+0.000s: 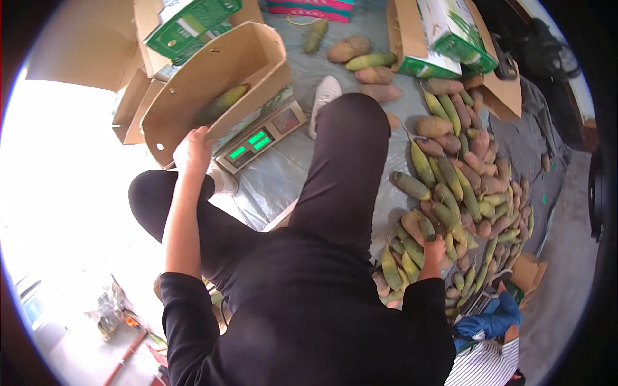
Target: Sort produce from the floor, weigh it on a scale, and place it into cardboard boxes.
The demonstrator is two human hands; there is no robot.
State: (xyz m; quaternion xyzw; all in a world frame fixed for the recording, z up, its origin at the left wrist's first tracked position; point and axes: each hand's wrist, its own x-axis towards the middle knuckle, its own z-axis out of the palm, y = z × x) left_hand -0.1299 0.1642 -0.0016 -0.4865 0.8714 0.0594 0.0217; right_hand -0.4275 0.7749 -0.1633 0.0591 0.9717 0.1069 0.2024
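My left hand (192, 150) is closed on the near edge of an open cardboard box (168, 122). The box sits on a digital scale (261, 139) with lit green displays, and a green radish (230, 98) lies inside it. Off to the right, my right hand (435, 251) reaches into a large heap of roots, its fingers closed around the end of a green radish (426, 228). Around that hand lie more green radishes (390, 265) and reddish-brown roots (412, 226) that look like sweet potatoes.
Green-and-white cartons (444, 38) stand at the far right, another green carton (193, 26) at the far left. A pink box (311, 8) is at the far edge. Loose roots (348, 49) lie on the plastic sheet. Another person in a striped top (483, 363) is at the lower right.
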